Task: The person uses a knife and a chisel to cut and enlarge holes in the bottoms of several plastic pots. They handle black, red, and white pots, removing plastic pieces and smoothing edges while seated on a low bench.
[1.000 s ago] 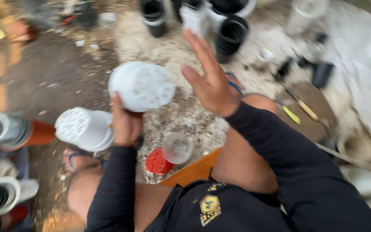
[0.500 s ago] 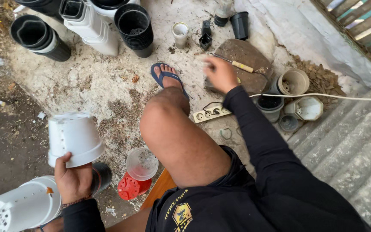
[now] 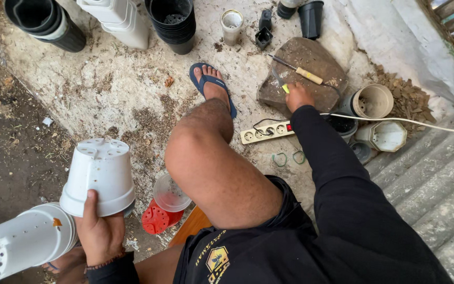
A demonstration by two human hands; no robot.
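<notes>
Black long-sleeved top (image 3: 342, 210) with yellow emblem, blue flip-flop (image 3: 211, 84).

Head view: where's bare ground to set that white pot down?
Left hand holds the upturned white pot. Freest patch: pale ground between it, the black pot stack and the sandalled foot. Crowded: around the flat stone under the right hand, with the power strip and tubs.

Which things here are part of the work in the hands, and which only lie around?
In use:
left hand holding white pot
right hand on flat stone, at small tool

Lying about:
black pot stack
power strip
red pot
</notes>
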